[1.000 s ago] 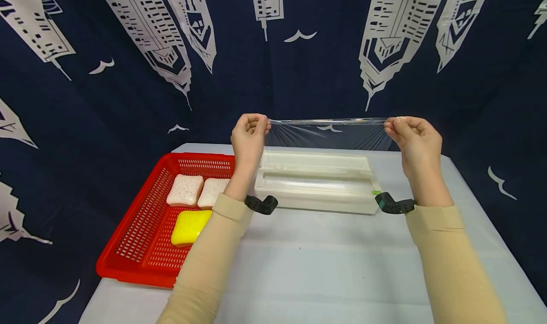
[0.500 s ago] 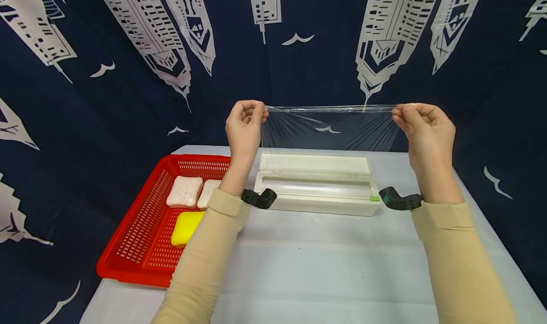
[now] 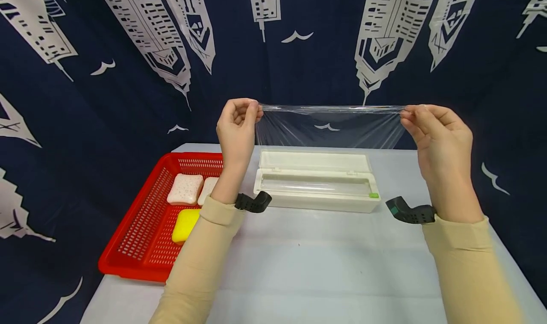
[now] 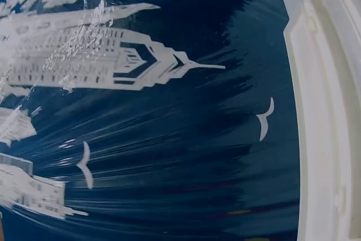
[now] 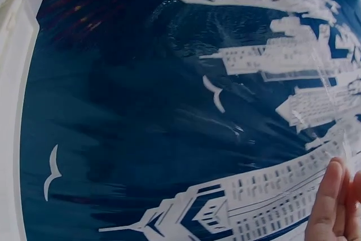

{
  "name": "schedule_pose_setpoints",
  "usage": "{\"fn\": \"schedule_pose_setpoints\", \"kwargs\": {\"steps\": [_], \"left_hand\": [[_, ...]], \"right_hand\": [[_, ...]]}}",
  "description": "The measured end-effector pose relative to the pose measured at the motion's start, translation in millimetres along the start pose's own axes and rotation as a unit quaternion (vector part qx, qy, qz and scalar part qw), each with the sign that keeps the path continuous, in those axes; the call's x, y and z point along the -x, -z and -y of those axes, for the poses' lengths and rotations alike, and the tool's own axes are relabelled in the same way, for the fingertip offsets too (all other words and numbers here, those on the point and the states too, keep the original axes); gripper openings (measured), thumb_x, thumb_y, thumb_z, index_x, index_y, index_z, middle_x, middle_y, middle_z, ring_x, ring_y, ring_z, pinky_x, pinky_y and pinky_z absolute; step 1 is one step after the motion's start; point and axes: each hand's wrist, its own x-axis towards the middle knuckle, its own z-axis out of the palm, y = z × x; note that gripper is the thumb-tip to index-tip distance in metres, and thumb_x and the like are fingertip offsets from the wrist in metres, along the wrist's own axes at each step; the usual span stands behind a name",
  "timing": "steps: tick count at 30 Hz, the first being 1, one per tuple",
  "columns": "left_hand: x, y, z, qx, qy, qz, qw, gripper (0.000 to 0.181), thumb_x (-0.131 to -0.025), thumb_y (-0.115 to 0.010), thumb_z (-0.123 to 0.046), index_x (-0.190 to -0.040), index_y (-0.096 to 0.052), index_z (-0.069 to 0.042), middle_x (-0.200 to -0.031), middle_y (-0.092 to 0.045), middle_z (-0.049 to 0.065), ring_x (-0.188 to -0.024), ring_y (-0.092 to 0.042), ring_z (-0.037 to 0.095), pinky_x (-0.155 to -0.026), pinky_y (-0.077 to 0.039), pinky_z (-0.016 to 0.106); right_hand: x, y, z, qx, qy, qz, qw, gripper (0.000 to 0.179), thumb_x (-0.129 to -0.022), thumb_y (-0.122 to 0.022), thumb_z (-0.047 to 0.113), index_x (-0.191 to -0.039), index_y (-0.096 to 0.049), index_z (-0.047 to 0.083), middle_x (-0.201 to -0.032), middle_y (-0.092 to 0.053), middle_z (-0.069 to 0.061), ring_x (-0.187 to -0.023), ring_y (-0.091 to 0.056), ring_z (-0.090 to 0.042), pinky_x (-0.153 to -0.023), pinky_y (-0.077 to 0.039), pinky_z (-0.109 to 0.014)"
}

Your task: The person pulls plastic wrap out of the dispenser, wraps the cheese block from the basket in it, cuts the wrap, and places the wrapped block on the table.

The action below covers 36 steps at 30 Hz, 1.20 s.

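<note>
A sheet of clear plastic wrap (image 3: 329, 119) is stretched level between both hands, above and behind a white plastic wrap dispenser box (image 3: 316, 201). My left hand (image 3: 237, 129) pinches the sheet's upper left corner between thumb and fingers. At the upper right corner my right hand (image 3: 442, 146) pinches it the same way. Creases fan out from both grips. The box's lid (image 3: 316, 161) stands raised, a clear roll (image 3: 316, 185) lies inside, and a green slider (image 3: 373, 195) sits at its right end. In the right wrist view the fingertips (image 5: 334, 176) hold the film at the lower right.
A red perforated basket (image 3: 128, 262) stands at the left, partly behind the left arm. It holds two white speckled sponge-like blocks (image 3: 185, 189) and a yellow one (image 3: 184, 225). A white cloth covers the table (image 3: 320, 267); a dark blue printed curtain (image 3: 299, 62) hangs behind.
Both hands have risen and moved apart, the left one leftward and the right one rightward. The film between them is wider and tauter. The green slider is now in plain view.
</note>
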Motion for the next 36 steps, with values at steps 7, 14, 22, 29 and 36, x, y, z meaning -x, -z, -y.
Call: {"fn": "schedule_pose_setpoints", "kwargs": {"steps": [7,14,22,29,36], "left_hand": [[35.8,27.9,-14.6,-0.018,0.002,0.030,0.9994,0.014,-0.094,-0.065,-0.010,-0.098,-0.063,0.004,-0.086,-0.068,0.016,-0.072,-0.065,0.007,-0.072,-0.056,0.021],[98.8,68.4,-25.8,-0.107,-0.055,0.068,0.9904,0.009,-0.087,-0.070,0.002,-0.095,-0.066,0.003,-0.080,-0.068,0.012,-0.072,-0.063,0.010,-0.072,-0.053,0.016],[184.7,105.0,-4.3,-0.202,-0.081,0.116,0.9692,0.028,-0.074,-0.076,0.012,-0.091,-0.063,-0.006,-0.074,-0.068,-0.002,-0.065,-0.060,0.006,-0.064,-0.050,0.015],[236.8,116.3,23.1,-0.209,0.219,0.200,0.9320,0.016,-0.089,-0.068,-0.002,-0.090,-0.053,-0.008,-0.074,-0.064,-0.007,-0.065,-0.055,-0.002,-0.059,-0.050,0.018],[261.5,126.2,36.4,-0.130,0.390,0.236,0.8807,0.017,-0.092,-0.062,-0.009,-0.091,-0.047,-0.003,-0.074,-0.065,0.004,-0.062,-0.056,0.003,-0.059,-0.048,0.018]], "right_hand": [[41.6,22,10,0.023,-0.051,0.041,0.9976,0.008,-0.093,-0.064,0.001,-0.099,-0.064,-0.004,-0.096,-0.071,-0.011,-0.086,-0.070,-0.019,-0.080,-0.057,-0.022],[94.2,71,-6,-0.021,-0.091,0.121,0.9883,0.031,-0.101,-0.036,-0.009,-0.092,-0.065,-0.004,-0.091,-0.070,-0.013,-0.081,-0.069,-0.020,-0.073,-0.057,-0.023],[157.9,122,-37,0.168,-0.246,0.157,0.9414,0.032,-0.106,-0.035,0.003,-0.092,-0.063,0.010,-0.087,-0.064,0.003,-0.076,-0.060,-0.009,-0.070,-0.053,-0.022],[185.2,126,-66,0.456,-0.382,0.022,0.8035,0.031,-0.094,-0.066,0.036,-0.084,-0.058,0.007,-0.077,-0.066,0.001,-0.069,-0.060,-0.013,-0.066,-0.053,-0.026],[217.0,149,-93,0.575,-0.361,0.016,0.7344,0.029,-0.091,-0.068,0.024,-0.072,-0.054,0.007,-0.059,-0.060,0.001,-0.050,-0.050,-0.010,-0.048,-0.042,-0.022]]}}
